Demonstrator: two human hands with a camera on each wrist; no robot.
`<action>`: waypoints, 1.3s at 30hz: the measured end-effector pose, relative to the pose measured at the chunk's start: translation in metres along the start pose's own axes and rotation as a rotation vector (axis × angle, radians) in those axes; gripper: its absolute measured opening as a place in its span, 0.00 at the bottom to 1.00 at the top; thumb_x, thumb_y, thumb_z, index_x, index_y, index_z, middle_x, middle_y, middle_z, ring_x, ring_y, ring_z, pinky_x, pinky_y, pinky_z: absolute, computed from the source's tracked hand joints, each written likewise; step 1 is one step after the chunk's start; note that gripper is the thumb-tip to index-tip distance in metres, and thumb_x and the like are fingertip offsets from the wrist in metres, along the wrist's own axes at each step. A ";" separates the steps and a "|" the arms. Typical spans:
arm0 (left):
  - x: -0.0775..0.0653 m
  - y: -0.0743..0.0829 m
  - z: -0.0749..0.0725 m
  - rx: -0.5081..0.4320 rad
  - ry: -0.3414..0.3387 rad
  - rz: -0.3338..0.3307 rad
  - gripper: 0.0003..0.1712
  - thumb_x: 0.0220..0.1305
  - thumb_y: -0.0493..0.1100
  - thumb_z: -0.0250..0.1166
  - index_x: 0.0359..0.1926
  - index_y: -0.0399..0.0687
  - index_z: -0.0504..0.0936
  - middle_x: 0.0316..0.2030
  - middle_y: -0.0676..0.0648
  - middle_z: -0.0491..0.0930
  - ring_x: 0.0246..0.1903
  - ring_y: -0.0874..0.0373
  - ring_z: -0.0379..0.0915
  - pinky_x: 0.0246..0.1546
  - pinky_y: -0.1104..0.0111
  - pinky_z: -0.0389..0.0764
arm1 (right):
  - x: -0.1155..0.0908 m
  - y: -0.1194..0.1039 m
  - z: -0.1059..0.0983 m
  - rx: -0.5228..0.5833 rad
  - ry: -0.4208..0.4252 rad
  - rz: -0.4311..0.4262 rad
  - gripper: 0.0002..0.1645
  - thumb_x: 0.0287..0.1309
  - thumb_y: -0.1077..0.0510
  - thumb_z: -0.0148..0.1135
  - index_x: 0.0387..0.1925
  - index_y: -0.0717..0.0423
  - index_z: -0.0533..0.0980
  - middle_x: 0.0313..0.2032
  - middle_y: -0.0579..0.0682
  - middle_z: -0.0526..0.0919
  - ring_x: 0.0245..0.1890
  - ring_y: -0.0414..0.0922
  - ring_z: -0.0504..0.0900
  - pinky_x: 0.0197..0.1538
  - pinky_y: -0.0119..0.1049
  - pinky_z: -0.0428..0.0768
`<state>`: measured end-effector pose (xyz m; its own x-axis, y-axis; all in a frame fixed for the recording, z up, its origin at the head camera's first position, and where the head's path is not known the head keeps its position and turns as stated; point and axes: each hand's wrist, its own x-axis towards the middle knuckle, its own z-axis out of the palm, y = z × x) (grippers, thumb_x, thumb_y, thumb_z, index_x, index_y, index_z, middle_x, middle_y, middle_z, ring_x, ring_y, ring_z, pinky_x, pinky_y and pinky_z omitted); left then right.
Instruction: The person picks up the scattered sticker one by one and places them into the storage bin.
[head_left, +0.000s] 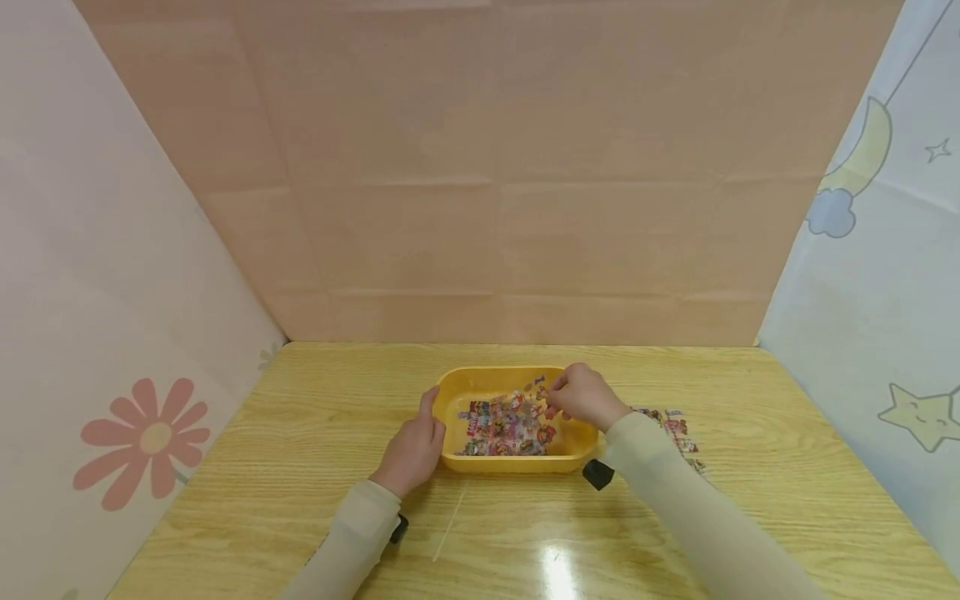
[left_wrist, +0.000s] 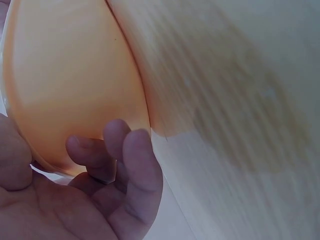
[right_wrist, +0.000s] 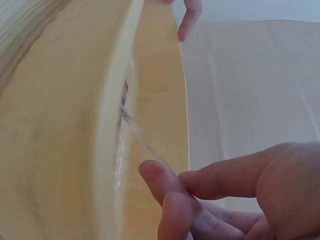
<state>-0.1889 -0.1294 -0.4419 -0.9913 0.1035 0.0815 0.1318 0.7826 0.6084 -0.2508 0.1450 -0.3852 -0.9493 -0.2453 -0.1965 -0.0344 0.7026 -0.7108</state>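
A yellow plastic basin [head_left: 517, 465] stands on the wooden table, and a clear sticker sheet [head_left: 504, 429] with colourful cartoon prints lies inside it. My left hand [head_left: 412, 450] grips the basin's left end; in the left wrist view its fingers curl beside the outer wall [left_wrist: 80, 65]. Over the basin's right end, my right hand [head_left: 588, 398] pinches the edge of the sticker sheet between thumb and fingertips. The right wrist view shows the thin transparent sheet [right_wrist: 147, 145] slanting from those fingers down into the basin. Most of the sheet is hidden there by the rim.
More colourful printed sheets [head_left: 678, 429] lie on the table right of the basin, partly behind my right sleeve. A thin pale line [head_left: 450, 521] shows on the table in front. A pinkish backdrop [head_left: 495, 208] rises behind, with patterned panels on both sides.
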 end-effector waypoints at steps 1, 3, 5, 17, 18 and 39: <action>0.000 0.000 0.000 -0.001 -0.001 0.000 0.30 0.76 0.39 0.44 0.75 0.39 0.52 0.14 0.51 0.65 0.12 0.61 0.57 0.14 0.69 0.61 | 0.000 0.000 0.000 -0.003 0.002 0.003 0.13 0.64 0.62 0.58 0.39 0.66 0.85 0.27 0.51 0.87 0.24 0.48 0.81 0.34 0.38 0.81; 0.000 0.000 0.000 -0.002 -0.002 0.001 0.30 0.76 0.39 0.44 0.75 0.39 0.51 0.14 0.51 0.65 0.12 0.61 0.58 0.14 0.69 0.61 | 0.001 -0.001 0.001 -0.007 0.006 0.010 0.13 0.64 0.62 0.58 0.39 0.66 0.85 0.26 0.52 0.86 0.25 0.49 0.82 0.34 0.38 0.81; 0.000 0.000 0.000 -0.004 -0.004 0.002 0.30 0.76 0.38 0.44 0.75 0.39 0.51 0.14 0.51 0.65 0.12 0.61 0.58 0.14 0.69 0.61 | 0.002 -0.002 0.002 -0.015 0.009 0.018 0.12 0.64 0.62 0.58 0.40 0.66 0.85 0.25 0.51 0.86 0.25 0.49 0.82 0.33 0.37 0.81; -0.001 0.002 -0.001 -0.010 -0.004 -0.010 0.31 0.76 0.39 0.44 0.76 0.39 0.52 0.15 0.51 0.65 0.12 0.61 0.58 0.15 0.69 0.62 | 0.001 -0.003 0.004 -0.064 0.018 0.021 0.14 0.65 0.58 0.59 0.32 0.62 0.86 0.23 0.50 0.85 0.18 0.45 0.77 0.30 0.35 0.80; -0.001 0.002 -0.001 -0.009 0.000 -0.009 0.30 0.76 0.39 0.44 0.76 0.39 0.52 0.14 0.51 0.65 0.12 0.61 0.58 0.15 0.69 0.61 | 0.001 -0.004 0.004 -0.070 0.019 0.022 0.14 0.65 0.58 0.60 0.31 0.62 0.86 0.23 0.50 0.85 0.18 0.45 0.77 0.30 0.35 0.79; -0.001 0.001 0.000 -0.009 0.014 0.005 0.30 0.75 0.38 0.44 0.75 0.40 0.53 0.15 0.52 0.64 0.12 0.61 0.57 0.14 0.69 0.61 | -0.007 0.002 -0.006 -0.051 0.058 0.041 0.16 0.65 0.55 0.60 0.45 0.64 0.84 0.32 0.52 0.87 0.32 0.49 0.84 0.34 0.39 0.82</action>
<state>-0.1874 -0.1289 -0.4421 -0.9906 0.0983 0.0956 0.1364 0.7765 0.6151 -0.2463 0.1517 -0.3812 -0.9666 -0.1776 -0.1845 -0.0096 0.7450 -0.6670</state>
